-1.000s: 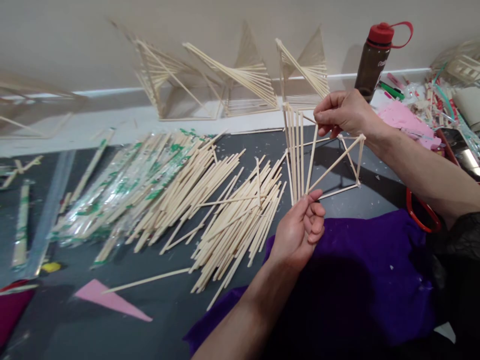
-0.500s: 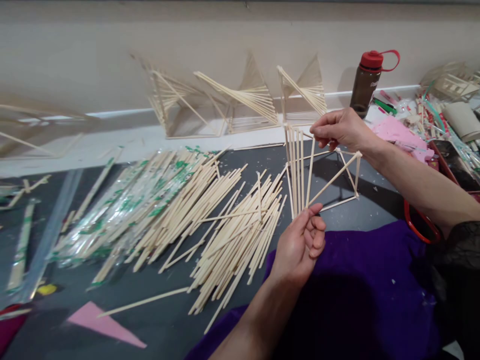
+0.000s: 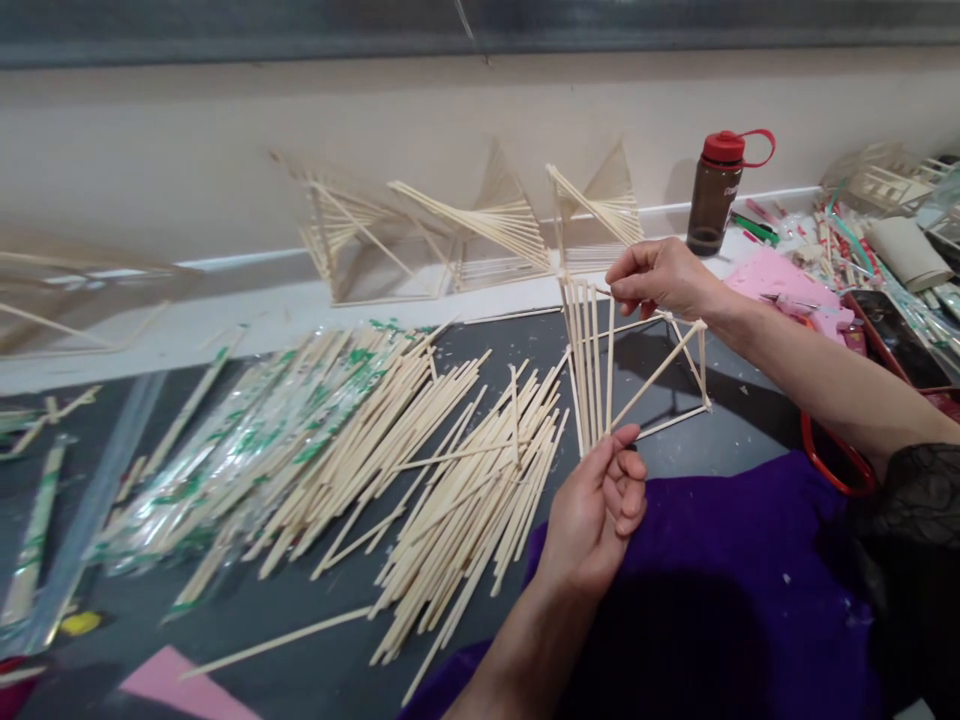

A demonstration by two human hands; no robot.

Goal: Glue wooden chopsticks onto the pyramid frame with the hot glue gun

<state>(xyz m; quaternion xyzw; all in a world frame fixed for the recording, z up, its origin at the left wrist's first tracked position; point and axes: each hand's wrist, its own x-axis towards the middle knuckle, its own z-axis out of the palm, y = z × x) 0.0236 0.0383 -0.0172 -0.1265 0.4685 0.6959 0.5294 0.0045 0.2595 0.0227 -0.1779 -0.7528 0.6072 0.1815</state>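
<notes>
A frame of thin wooden sticks (image 3: 660, 372) stands on the dark table, with several sticks fanned side by side on its left part. My left hand (image 3: 600, 505) pinches the lower end of the fan between thumb and finger, its other fingers curled. At the upper end, my right hand (image 3: 652, 280) has thumb and fingertips closed on the top of the rightmost fanned stick (image 3: 610, 355). The exact contact points are hidden by my fingers. To the left lies a heap of loose wooden sticks (image 3: 472, 500).
Plastic-wrapped chopsticks (image 3: 247, 420) lie left of the heap. Finished stick models (image 3: 487, 235) line the wall. A red-capped bottle (image 3: 712, 200) stands at the back right, near pink paper (image 3: 787, 280). Red-handled scissors (image 3: 832, 460) lie by my right forearm; purple cloth (image 3: 720, 540) covers the front.
The whole view has shifted, so the table sits slightly lower and more wall shows at the top. Both hands keep their grip on the stick frame.
</notes>
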